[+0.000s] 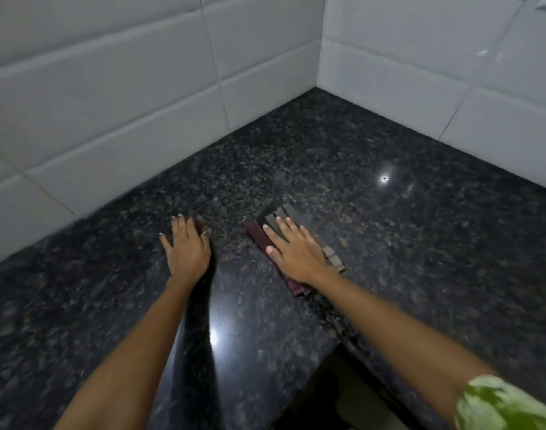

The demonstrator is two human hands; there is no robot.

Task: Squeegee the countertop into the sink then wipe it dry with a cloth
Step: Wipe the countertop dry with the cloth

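A dark speckled granite countertop (374,144) fills the view and runs into a tiled corner. A folded cloth (259,237), maroon with grey and dark stripes, lies flat on the stone near the middle. My right hand (296,252) rests palm down on top of it, fingers spread and pressing it to the surface. My left hand (186,246) lies flat on the bare counter a little to the left of the cloth, fingers apart, holding nothing. No squeegee and no sink show in this view.
White wall tiles (110,97) rise behind the counter on the left and on the right (436,57), meeting at a corner. The counter's front edge has a dark inner notch (327,392) at the bottom. Light glints off the stone.
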